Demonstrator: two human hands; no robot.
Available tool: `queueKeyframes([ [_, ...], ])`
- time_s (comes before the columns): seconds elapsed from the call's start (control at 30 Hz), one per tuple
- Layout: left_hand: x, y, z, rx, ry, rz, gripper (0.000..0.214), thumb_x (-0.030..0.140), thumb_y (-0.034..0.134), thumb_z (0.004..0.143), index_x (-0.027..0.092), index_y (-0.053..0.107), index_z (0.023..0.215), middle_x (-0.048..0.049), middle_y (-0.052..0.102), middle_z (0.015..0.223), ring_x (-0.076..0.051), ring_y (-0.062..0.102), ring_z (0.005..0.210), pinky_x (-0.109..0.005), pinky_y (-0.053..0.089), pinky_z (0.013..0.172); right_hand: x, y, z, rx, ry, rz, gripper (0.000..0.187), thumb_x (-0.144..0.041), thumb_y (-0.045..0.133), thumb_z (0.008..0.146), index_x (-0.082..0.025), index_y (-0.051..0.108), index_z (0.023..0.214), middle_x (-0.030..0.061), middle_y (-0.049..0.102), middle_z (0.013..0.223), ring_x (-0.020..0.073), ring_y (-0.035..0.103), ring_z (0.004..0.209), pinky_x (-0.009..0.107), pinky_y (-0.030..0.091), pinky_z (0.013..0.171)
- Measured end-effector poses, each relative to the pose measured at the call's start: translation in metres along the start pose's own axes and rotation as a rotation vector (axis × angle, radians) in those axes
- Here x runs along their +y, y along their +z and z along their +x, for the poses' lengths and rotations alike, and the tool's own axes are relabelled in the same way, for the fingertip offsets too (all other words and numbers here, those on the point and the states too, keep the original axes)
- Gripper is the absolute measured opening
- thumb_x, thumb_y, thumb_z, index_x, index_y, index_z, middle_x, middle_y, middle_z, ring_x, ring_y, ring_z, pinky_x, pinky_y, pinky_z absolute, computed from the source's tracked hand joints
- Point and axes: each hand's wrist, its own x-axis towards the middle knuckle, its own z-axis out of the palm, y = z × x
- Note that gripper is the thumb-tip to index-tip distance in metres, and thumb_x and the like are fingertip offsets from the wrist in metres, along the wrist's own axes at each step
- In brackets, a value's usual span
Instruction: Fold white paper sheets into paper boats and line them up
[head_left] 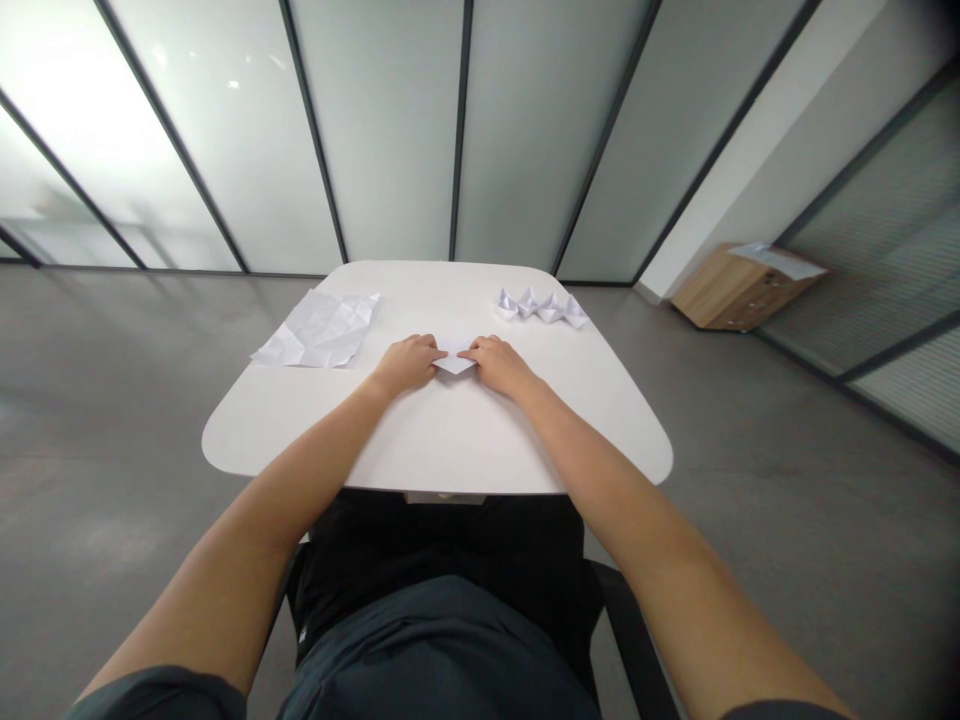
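A creased sheet (319, 330) and paper boats (541, 308) lie on the table (442, 300).

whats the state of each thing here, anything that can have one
white table, rounded corners, papers lying on it
folded white paper, folded to a point, between both hands
left hand, fingers on the paper's left end
right hand, fingers on the paper's right end
crumpled paper sheet, creased, spread open
folded paper figures, standing in a row
low wooden cabinet, on the floor, loose sheet on top

Your white round-cornered table (450, 300) carried three items. A creased paper sheet (319, 330) lay at your left, and a row of origami paper boats (543, 307) lay at your right. A small folded paper piece (454, 364) lay between them.
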Motion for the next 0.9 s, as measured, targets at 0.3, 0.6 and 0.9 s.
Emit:
queueKeyframes([
  [0.3,-0.013,-0.002,-0.002,0.014,-0.030,-0.037,0.038,0.029,0.058,0.094,0.032,0.080,0.125,-0.0049,0.074,0.127,-0.027,0.070,0.112,-0.036,0.056,0.093,0.023,0.008,0.000,0.034,0.038,0.044,0.045,-0.010,0.057,0.094,-0.023,0.077,0.132,0.0087,0.074,0.127,0.0248,0.063,0.119,0.033,0.045,0.107],
  [0.6,-0.034,-0.001,-0.001,0.005,-0.072,-0.073,0.036,0.030,0.059,0.092,0.030,0.082,0.120,-0.0020,0.078,0.125,-0.023,0.072,0.113,-0.032,0.054,0.100,0.053,0.007,-0.006,0.049,0.092,0.080,0.038,-0.013,0.058,0.095,-0.024,0.082,0.122,0.0060,0.078,0.123,0.0203,0.069,0.116,0.029,0.046,0.106],
  [0.9,-0.051,-0.001,0.000,0.003,-0.102,-0.148,0.033,0.026,0.061,0.087,0.029,0.085,0.110,-0.0023,0.081,0.112,-0.022,0.073,0.102,-0.029,0.054,0.093,0.052,0.000,-0.008,0.004,0.136,0.125,0.034,-0.017,0.059,0.098,-0.025,0.081,0.123,0.0059,0.078,0.125,0.0203,0.069,0.116,0.028,0.047,0.104],
])
